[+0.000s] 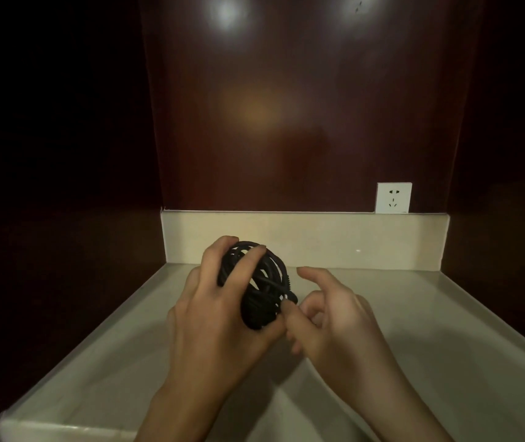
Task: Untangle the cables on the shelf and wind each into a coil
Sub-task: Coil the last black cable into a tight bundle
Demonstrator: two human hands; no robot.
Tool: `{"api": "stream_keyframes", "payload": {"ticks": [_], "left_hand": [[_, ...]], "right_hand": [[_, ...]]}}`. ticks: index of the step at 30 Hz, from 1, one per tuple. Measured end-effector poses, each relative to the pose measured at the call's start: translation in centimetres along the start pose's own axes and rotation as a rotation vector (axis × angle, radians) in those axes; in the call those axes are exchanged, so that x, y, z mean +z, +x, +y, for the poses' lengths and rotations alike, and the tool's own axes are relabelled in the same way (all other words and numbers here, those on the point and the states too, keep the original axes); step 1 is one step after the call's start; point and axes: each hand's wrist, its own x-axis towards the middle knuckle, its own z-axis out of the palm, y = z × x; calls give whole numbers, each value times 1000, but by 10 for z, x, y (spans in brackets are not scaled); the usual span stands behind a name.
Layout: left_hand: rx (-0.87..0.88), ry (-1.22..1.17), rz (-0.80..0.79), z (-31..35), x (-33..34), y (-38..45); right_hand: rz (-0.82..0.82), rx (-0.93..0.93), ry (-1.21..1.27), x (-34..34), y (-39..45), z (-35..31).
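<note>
A black cable bundle (264,285) is held upright just above the pale shelf (430,330), near its back. My left hand (219,301) grips the bundle from the left, fingers curled over its top loops. My right hand (328,317) is at the bundle's lower right. Its thumb and a curled finger pinch a cable end with a small light tip there, while the index finger sticks out above. Only one dark tangle shows; I cannot tell how many cables are in it.
A dark wooden back panel and side walls enclose the shelf. A low beige upstand (350,240) runs along the back. A white wall socket (393,198) sits above it at the right. The shelf's front edge (63,429) is near the bottom left.
</note>
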Motion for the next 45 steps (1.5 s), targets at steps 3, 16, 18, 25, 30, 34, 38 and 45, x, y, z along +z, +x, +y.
{"api": "stream_keyframes", "payload": {"ticks": [3, 16, 18, 25, 30, 34, 38, 45], "left_hand": [[-4, 8, 31, 0, 1, 0], [14, -30, 133, -4, -2, 4], [4, -42, 155, -5, -2, 6], [19, -94, 187, -8, -6, 5], [-43, -208, 141, -5, -5, 5], [-79, -332, 30, -8, -5, 5], [-172, -477, -80, -12, -5, 1], [-421, -947, -168, -2, -15, 0]], "right_hand": [[8, 82, 39, 3, -1, -2], [77, -75, 6, 7, -9, -13], [61, -64, 60, 12, -17, -13], [-52, -73, 102, 20, -38, -14], [-112, -67, 175, 16, -27, -13], [-86, -62, 215, 18, -23, -11], [-89, -58, 164, 14, -20, -9], [-138, -110, 144, 2, -19, 1]]}}
